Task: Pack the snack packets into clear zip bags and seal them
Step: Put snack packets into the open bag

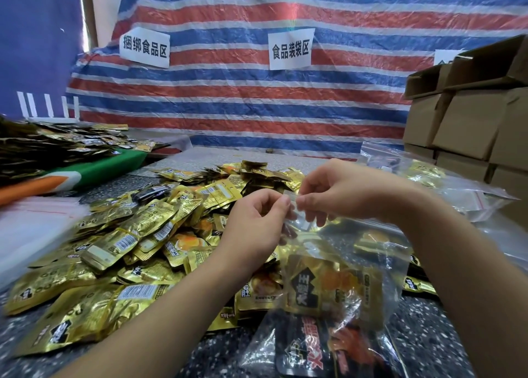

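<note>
The zip bag point(337, 277) hangs in front of the person above the surface point(423, 332), held up by its top edge, with a gold packet point(320, 283) and a black packet point(308, 349) inside. The left hand point(257, 220) and right hand point(340, 189) each pinch the strip at the mouth, fingertips almost touching; both grips are closed on the bag. It looks like the seal is being started at one spot. The risk is that the two tracks are misaligned when pressed, so the zip catches only partly and the mouth gapes further along. The weight of the packets pulls the film down and could tug the strip out of the pinch. The loose pile point(137, 234) lies just beneath, so a dropped bag would land among it.
</note>
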Demonstrator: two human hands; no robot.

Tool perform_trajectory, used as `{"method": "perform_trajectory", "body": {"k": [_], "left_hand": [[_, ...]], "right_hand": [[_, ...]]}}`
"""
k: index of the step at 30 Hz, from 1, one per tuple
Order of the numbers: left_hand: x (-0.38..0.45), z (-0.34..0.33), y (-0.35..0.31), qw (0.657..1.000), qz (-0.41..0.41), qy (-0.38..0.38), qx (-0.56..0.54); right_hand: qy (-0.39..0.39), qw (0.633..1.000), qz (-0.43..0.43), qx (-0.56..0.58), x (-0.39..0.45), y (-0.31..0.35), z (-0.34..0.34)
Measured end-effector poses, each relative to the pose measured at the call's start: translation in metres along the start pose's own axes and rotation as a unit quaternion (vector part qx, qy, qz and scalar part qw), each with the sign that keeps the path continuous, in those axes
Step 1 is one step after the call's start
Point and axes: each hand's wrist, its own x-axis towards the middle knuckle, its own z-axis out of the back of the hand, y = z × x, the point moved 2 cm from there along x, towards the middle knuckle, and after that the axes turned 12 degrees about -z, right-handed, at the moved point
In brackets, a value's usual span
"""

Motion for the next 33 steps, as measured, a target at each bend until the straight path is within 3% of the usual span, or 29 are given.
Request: {"method": "perform_trajectory", "body": {"k": [33], "left_hand": [[0.003,0.0,0.01,0.998,-0.051,-0.014,0.04]], "right_hand": [[-0.05,0.998,0.017,-0.03,0.001,0.008,-0.006]]}}
